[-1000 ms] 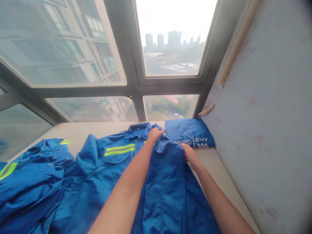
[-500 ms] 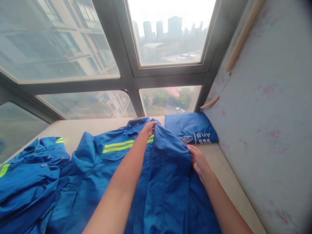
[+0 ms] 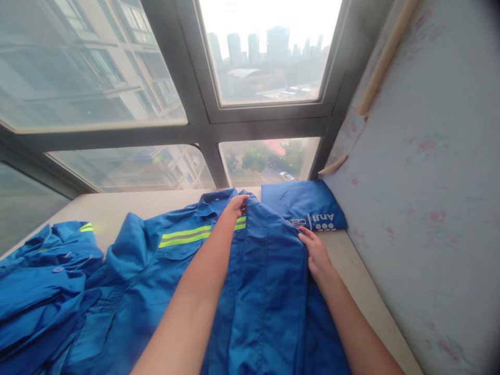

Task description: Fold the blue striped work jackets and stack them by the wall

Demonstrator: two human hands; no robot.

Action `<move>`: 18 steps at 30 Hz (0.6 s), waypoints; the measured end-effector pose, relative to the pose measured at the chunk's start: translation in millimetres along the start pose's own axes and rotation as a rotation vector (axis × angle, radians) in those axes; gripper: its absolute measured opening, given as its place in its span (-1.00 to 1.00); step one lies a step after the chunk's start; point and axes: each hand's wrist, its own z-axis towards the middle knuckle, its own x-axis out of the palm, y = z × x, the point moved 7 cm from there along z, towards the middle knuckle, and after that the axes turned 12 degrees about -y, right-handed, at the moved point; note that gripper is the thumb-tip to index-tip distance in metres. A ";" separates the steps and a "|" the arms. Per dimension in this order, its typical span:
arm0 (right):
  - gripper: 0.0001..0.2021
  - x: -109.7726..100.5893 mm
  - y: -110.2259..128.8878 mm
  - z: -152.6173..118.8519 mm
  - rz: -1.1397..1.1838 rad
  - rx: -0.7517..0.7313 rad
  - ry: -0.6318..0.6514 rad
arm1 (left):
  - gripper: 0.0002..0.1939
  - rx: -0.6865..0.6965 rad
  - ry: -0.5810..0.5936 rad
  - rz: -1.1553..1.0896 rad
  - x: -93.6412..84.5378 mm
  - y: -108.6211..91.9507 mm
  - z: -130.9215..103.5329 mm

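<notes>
One blue jacket [image 3: 265, 276], collar toward the window edge of the ledge [image 3: 365, 286], cloth on its right side doubled over the front; left hand [image 3: 236, 205] pinching fabric beside the collar, right hand [image 3: 318, 256] touching the fold's outer side, fingers close together, grip unclear, apparently to tension the cloth between. One lettered blue bundle [image 3: 291, 200], far right corner, seemingly placed there for room.
</notes>
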 end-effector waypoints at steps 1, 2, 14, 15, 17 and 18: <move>-0.48 -5.2 -2.6 1.7 0.031 0.013 -0.037 | -0.67 0.019 -0.024 -0.002 -2.2 -0.8 -1.3; -0.47 -9.9 -4.8 2.5 0.053 0.023 -0.061 | -0.67 0.033 -0.047 0.001 -4.5 -0.8 -3.9; -0.52 -118.9 -26.7 -113.6 -0.479 -0.173 -0.052 | -0.57 0.133 -0.230 0.297 -87.7 74.9 -167.4; -0.53 -127.5 -42.8 -132.1 -0.549 -0.130 -0.007 | -0.62 0.119 -0.222 0.345 -97.2 90.5 -192.7; -0.53 -139.3 -75.7 -168.6 -0.671 -0.036 0.094 | -0.73 0.107 -0.131 0.602 -107.3 121.6 -244.0; -0.53 -141.8 -90.4 -185.5 -0.720 0.006 0.147 | -0.74 0.125 -0.088 0.763 -110.1 134.3 -268.6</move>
